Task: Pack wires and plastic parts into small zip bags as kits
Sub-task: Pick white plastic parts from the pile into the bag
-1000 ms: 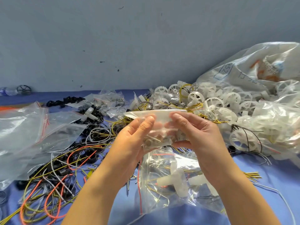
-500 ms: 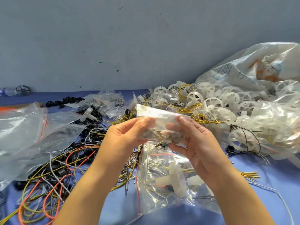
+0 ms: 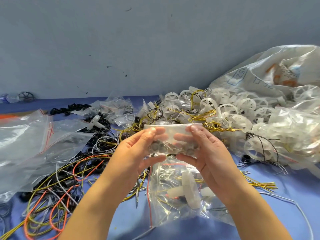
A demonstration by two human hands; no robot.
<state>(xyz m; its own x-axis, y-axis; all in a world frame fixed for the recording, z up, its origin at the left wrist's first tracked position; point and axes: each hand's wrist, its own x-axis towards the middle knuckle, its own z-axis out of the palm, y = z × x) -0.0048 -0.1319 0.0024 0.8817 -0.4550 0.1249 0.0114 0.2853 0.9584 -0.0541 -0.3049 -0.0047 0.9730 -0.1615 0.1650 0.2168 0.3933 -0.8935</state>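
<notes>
Big kit bag (image 3: pixel 173 201) lies on the table (image 3: pixel 270 219) under your wrists. Left hand (image 3: pixel 136 149) and right hand (image 3: pixel 207 149) each pinch the small zip bag (image 3: pixel 173 132) above it. Film likely limp, slick, light; grip its stiffer zip edge. Grey parts (image 3: pixel 159 147) sag low.

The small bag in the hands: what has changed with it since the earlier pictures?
The small zip bag tipped with its left end up, then came level again, slightly lower. The left hand and the right hand kept their pinch on it; nothing was let go. The larger bag underneath, the wires and the white wheels stayed put.
</notes>
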